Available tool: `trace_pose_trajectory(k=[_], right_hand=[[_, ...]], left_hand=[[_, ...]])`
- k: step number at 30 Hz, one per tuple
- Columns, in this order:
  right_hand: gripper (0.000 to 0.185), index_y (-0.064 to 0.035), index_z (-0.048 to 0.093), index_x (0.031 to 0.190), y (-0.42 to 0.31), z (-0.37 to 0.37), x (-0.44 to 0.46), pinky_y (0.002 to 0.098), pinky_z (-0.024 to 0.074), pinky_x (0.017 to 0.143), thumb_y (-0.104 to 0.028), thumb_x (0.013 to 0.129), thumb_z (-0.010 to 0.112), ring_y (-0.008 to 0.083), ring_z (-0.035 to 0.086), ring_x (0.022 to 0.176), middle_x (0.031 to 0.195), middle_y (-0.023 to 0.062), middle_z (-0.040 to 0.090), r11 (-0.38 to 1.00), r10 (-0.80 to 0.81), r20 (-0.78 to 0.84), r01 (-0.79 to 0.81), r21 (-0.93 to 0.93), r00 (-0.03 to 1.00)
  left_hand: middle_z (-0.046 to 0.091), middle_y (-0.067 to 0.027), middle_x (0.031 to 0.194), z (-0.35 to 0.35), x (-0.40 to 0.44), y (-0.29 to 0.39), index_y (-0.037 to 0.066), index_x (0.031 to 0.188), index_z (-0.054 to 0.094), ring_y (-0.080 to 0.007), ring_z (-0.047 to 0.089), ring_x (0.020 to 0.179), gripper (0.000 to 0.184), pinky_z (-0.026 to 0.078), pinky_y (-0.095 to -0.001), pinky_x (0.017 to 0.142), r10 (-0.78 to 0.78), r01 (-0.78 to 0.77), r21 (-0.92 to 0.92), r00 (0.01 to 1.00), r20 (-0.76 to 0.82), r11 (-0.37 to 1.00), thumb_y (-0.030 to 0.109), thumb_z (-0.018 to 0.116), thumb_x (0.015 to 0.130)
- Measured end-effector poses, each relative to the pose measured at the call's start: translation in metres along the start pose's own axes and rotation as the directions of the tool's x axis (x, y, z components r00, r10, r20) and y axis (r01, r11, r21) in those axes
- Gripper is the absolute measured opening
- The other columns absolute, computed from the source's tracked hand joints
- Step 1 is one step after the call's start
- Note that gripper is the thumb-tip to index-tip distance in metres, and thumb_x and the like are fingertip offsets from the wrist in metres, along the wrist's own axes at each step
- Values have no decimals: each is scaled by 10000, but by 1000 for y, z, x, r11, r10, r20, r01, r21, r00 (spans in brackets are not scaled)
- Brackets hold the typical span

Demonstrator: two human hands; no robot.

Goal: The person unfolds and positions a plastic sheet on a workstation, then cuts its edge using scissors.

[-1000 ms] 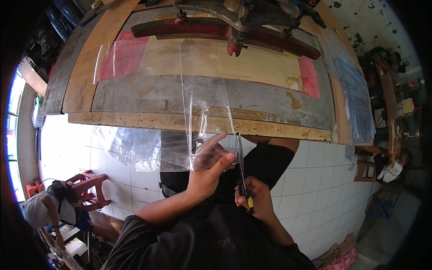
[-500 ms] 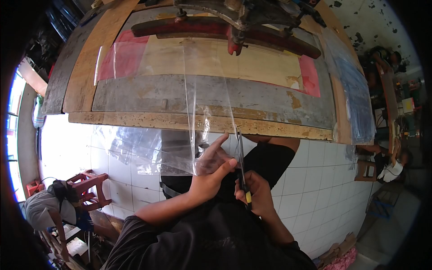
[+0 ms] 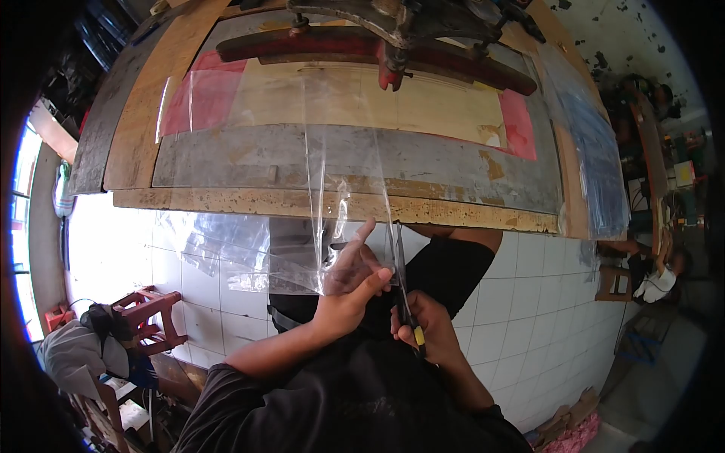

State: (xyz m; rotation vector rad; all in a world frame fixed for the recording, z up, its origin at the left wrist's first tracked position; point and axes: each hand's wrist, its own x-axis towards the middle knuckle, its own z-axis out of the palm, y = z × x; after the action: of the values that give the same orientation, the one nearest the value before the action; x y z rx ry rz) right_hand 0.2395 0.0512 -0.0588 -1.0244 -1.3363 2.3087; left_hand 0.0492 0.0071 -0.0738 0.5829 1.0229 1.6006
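Note:
A clear plastic sheet (image 3: 332, 170) runs from the worktable down over its front edge to my left hand (image 3: 353, 283). That hand grips the sheet's near edge, thumb on top, with its other fingers behind the see-through film. In my right hand (image 3: 424, 321) is a pair of scissors (image 3: 402, 283) with dark blades and a yellow mark by the handle. The blades point up toward the table edge and lie along the right side of the sheet, close to my left thumb. Whether they touch the film I cannot tell.
Across the worktable (image 3: 249, 170) stands a red metal press bar (image 3: 325, 49) above yellow and pink sheets. Stacked clear plastic (image 3: 596, 166) lies at the right end. A red stool (image 3: 155, 317) and a person (image 3: 83, 355) are at lower left; other people sit far right.
My left hand and the sheet have shifted slightly left. The scissors now tilt a little more to the left, and their blades look slightly more apart.

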Motion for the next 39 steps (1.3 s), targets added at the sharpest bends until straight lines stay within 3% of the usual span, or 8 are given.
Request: trace_pose_trajectory(k=[1, 7, 14, 23, 26, 39], right_hand=[[323, -25, 558, 1074, 0, -1, 1, 238, 499, 736, -72, 865, 800, 71, 604, 811, 892, 14, 611, 1000, 0, 13, 0, 16, 1000], [326, -37, 558, 1067, 7, -1, 6, 218, 477, 722, -77, 861, 808, 56, 595, 808, 888, -7, 607, 994, -71, -24, 68, -80, 997], [343, -46, 564, 1055, 4, 2, 5, 210, 461, 723, -86, 843, 832, 43, 584, 815, 888, -23, 607, 996, -31, -80, 24, -84, 996], [326, -29, 571, 1029, 3, 9, 3, 199, 483, 696, -35, 834, 831, 47, 602, 803, 886, -8, 619, 1000, 8, -125, -6, 16, 992], [353, -1, 562, 1013, 0, 11, 2, 245, 495, 641, -140, 844, 839, 93, 594, 697, 834, 38, 624, 1000, -11, -149, 12, 9, 989], [244, 8, 577, 959, 1, 12, 1, 256, 518, 577, 5, 829, 783, 113, 622, 656, 801, 56, 636, 996, 52, -198, -37, 79, 979]], left_hand=[[543, -7, 971, 1, -1, 1, 17, 1596, 226, -83, 584, 832, 754, 475, -210, 721, 1, -1, 0, 1000, -2, 1000, 55, 654, 976], [526, 4, 952, 4, -2, 4, 42, 1598, 241, -72, 568, 820, 753, 472, -208, 723, -28, 28, -24, 999, -20, 999, 16, 651, 968], [520, 4, 947, 5, -3, 5, 41, 1595, 253, -73, 565, 812, 741, 475, -215, 730, -37, 37, 2, 999, -23, 999, 15, 649, 971], [511, -5, 968, 2, -2, 0, 43, 1597, 247, -79, 569, 825, 741, 478, -215, 725, -13, 13, 5, 1000, -1, 1000, 20, 648, 974], [510, -5, 965, 3, -2, 1, 44, 1597, 244, -79, 570, 825, 742, 478, -213, 719, -12, 12, 8, 1000, -2, 1000, 20, 647, 974], [505, 5, 967, 3, -3, 1, 57, 1603, 233, -77, 574, 829, 742, 467, -211, 711, -40, 40, 3, 999, 10, 999, 48, 645, 986]])
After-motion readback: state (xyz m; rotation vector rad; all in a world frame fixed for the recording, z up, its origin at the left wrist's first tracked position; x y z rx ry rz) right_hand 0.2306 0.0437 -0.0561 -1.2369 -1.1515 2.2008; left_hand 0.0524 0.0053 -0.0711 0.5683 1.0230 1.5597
